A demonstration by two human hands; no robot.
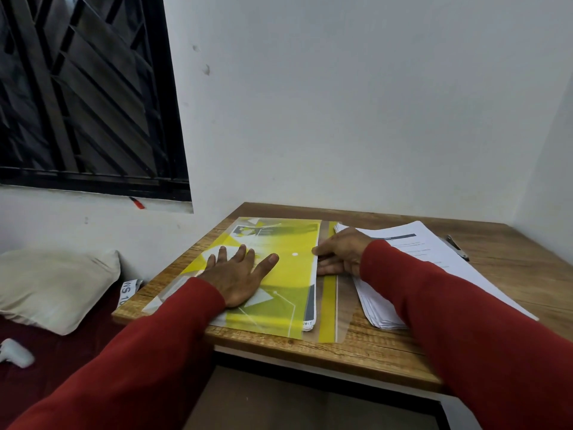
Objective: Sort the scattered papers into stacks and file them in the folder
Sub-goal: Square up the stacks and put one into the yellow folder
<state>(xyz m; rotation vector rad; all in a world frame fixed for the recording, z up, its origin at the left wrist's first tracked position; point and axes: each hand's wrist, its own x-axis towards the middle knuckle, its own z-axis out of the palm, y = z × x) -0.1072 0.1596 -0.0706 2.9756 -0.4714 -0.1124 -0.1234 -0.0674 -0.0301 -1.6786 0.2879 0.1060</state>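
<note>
A yellow translucent folder (pixel 285 293) lies flat on the left half of the wooden table (pixel 387 349), with papers inside showing at its right edge. My left hand (pixel 238 276) presses flat on the folder, fingers spread. At the folder's right opening sits my right hand (pixel 339 254), its fingers curled on the edge of the papers inside and the clear flap (pixel 333 305) lying open under it. A stack of printed white papers (pixel 412 262) rests on the table to the right, partly hidden by my right sleeve.
A stapler (pixel 458 247) lies at the far right of the table near the wall. A white wall stands close behind the table. A pillow (pixel 55 287) and a small white object (pixel 15 353) lie on the dark red bed to the left.
</note>
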